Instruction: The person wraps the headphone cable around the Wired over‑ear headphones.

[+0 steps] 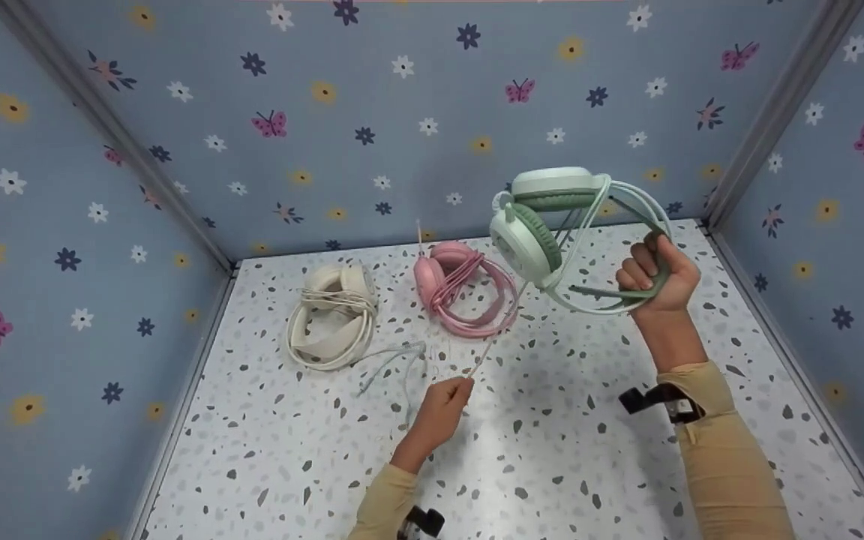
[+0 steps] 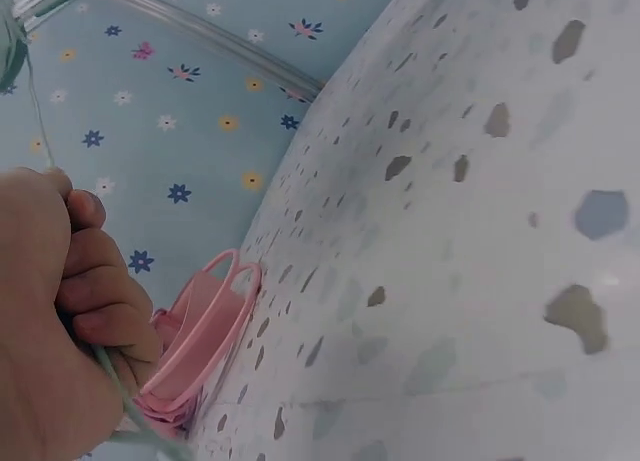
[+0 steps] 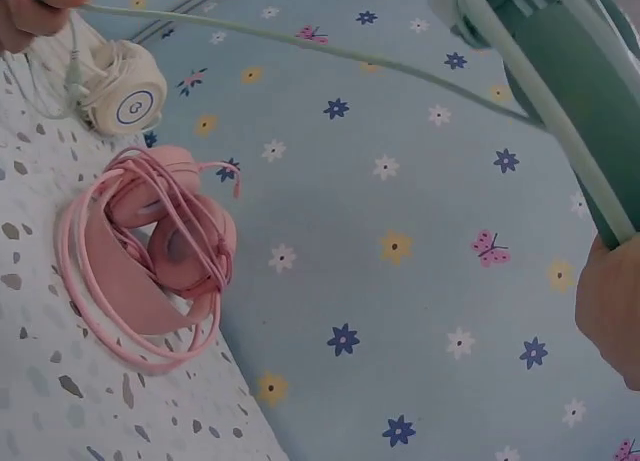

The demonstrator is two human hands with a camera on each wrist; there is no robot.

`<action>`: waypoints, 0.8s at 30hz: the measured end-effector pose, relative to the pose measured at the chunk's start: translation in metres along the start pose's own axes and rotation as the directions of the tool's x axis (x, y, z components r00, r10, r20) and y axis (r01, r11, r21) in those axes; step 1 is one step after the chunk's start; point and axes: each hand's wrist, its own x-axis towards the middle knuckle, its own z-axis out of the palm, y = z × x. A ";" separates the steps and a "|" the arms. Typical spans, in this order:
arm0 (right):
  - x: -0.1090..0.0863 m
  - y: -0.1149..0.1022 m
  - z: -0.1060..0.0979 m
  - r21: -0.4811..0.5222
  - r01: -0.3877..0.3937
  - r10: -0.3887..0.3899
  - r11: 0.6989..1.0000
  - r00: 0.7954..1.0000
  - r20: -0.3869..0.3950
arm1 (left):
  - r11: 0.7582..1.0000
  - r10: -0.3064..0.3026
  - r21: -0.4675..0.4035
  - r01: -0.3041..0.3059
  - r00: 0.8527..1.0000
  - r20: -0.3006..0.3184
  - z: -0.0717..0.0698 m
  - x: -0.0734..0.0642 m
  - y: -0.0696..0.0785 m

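My right hand [image 1: 658, 277] grips the headband of a mint-green headset [image 1: 526, 244] and holds it up above the table, ear cups toward the left. Loops of its own cable run around the headband and cups. In the head view my left hand [image 1: 443, 405] pinches the green cable [image 1: 493, 341], which stretches taut from the headset down to the fingers. The left wrist view shows that hand's fingers [image 2: 105, 286] curled round the cable, with more cable leaving below the palm. Loose cable ends [image 1: 402, 360] hang or lie left of this hand.
A pink headset [image 1: 469, 289], wrapped in its cable, lies at the back middle of the speckled table [image 1: 552, 442]. To its left is a cream headset [image 1: 333, 315] with its cable wound around it. Flower-patterned walls [image 1: 402, 150] enclose the back and both sides.
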 end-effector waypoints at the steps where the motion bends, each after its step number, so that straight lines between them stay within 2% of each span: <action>1: 0.001 -0.003 0.000 -0.015 0.026 -0.026 1.000 1.000 -0.017 | 1.000 -0.004 0.023 0.004 1.000 -0.012 -0.001 -0.007 -0.001; 4: 0.005 -0.011 -0.002 -0.108 0.112 -0.118 0.988 0.992 -0.049 | 0.995 -0.010 0.094 0.016 0.998 -0.067 -0.007 -0.028 -0.001; 7: 0.007 -0.014 -0.005 -0.248 0.170 -0.190 0.954 0.980 -0.057 | 0.990 0.019 0.140 -0.003 0.993 -0.114 -0.013 -0.043 0.002; 9: 0.007 -0.013 -0.008 -0.334 0.191 -0.223 0.923 0.973 -0.059 | 0.986 0.045 0.163 -0.023 0.990 -0.134 -0.016 -0.050 0.006; 13: 0.008 -0.008 -0.010 -0.433 0.207 -0.262 0.877 0.963 -0.069 | 0.982 0.078 0.180 -0.053 0.988 -0.135 -0.019 -0.057 0.015; 14: 0.009 -0.007 -0.010 -0.478 0.215 -0.281 0.852 0.957 -0.071 | 0.982 0.077 0.180 -0.052 0.989 -0.130 -0.020 -0.058 0.018; 16: 0.010 -0.006 -0.008 -0.584 0.221 -0.315 0.781 0.947 -0.063 | 0.979 0.085 0.192 -0.061 0.989 -0.120 -0.022 -0.059 0.025; 18: 0.011 -0.004 -0.004 -0.712 0.208 -0.343 0.670 0.938 -0.049 | 0.972 0.112 0.218 -0.085 0.987 -0.116 -0.025 -0.058 0.033; 22: 0.012 0.001 0.005 -0.911 0.123 -0.367 0.394 0.930 -0.033 | 0.944 0.199 0.286 -0.162 0.974 -0.106 -0.034 -0.053 0.049; 24: 0.014 0.002 0.009 -0.972 0.040 -0.360 0.231 0.932 -0.047 | 0.929 0.235 0.315 -0.196 0.968 -0.092 -0.038 -0.048 0.055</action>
